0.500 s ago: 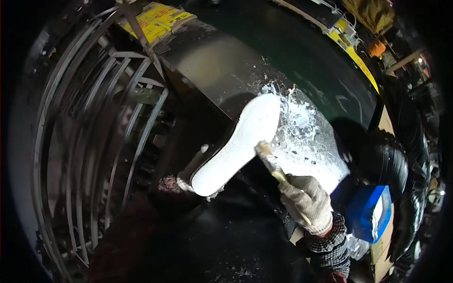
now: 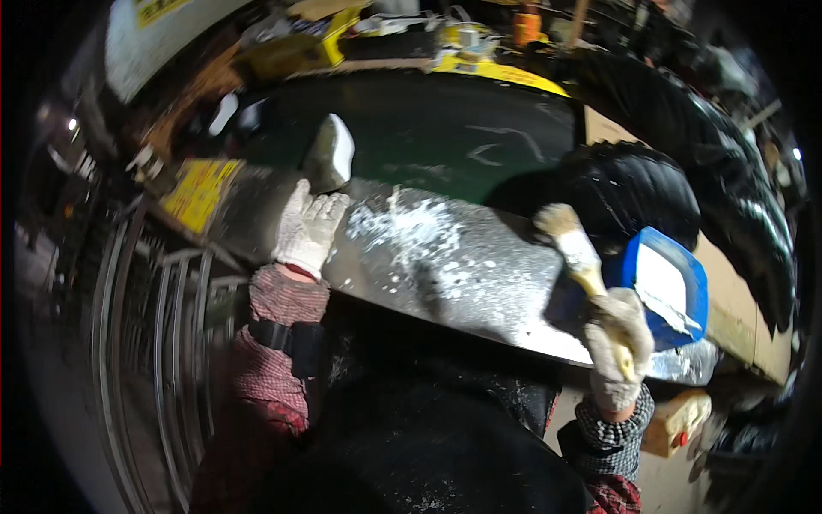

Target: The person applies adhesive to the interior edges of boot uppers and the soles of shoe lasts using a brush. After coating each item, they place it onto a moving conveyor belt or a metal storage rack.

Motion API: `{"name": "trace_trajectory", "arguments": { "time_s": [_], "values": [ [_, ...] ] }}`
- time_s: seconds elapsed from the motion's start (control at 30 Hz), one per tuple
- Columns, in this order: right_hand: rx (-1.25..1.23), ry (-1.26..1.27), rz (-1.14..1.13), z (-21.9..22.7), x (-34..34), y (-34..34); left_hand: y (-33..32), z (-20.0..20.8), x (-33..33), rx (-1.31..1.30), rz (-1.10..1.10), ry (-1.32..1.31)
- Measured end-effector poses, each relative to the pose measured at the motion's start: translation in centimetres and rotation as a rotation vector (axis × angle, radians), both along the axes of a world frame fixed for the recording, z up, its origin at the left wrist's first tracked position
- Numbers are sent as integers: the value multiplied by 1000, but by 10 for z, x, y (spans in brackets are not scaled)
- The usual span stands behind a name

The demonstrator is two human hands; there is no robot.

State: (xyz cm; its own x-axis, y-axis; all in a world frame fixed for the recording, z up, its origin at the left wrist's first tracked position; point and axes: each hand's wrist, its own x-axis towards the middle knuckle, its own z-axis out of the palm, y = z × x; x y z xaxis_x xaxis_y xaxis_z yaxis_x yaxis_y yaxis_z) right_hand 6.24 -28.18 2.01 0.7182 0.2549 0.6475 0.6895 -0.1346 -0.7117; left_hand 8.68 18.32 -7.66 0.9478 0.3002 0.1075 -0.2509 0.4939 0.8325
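My left hand (image 2: 310,224), in a pale work glove, reaches out over the left part of a metal worktop (image 2: 479,244) with its fingers spread. Just beyond the fingertips, a grey shoe-shaped piece (image 2: 329,154) stands on the dark green belt (image 2: 428,141), its white underside turned to the right. Whether a fingertip still touches it, I cannot tell. My right hand (image 2: 618,343), gloved too, is closed round the handle of a flat paintbrush (image 2: 575,248). The brush points up, its bristles whitened, beside a blue tub (image 2: 704,278) holding white paste.
White smears and flecks cover the worktop's middle. Black plastic-wrapped bundles (image 2: 634,193) lie at the right, by cardboard (image 2: 736,291). Metal rails (image 2: 141,360) stand at the lower left. Yellow printed tape (image 2: 201,193) marks the worktop's left end. Further white-soled pieces (image 2: 224,114) sit at the belt's far left.
The shoe-shaped piece has gone from in front of me to the belt, and my left hand has let its grip loose. The brush has moved right, off the piece toward the tub. My view has turned.
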Motion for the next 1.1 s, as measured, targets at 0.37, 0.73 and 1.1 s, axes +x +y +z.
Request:
{"name": "trace_trajectory", "arguments": {
  "time_s": [0.37,0.73,1.1],
  "values": [
    [1339,714,-109,-20,-37,-148,-304,36,142,-377,-542,468],
    [-31,-30,-756,29,-31,-161,-269,126,29,698,-53,-183],
    [-99,130,-666,33,0,-161,-180,127,-34,1484,-502,169]
  ]
}}
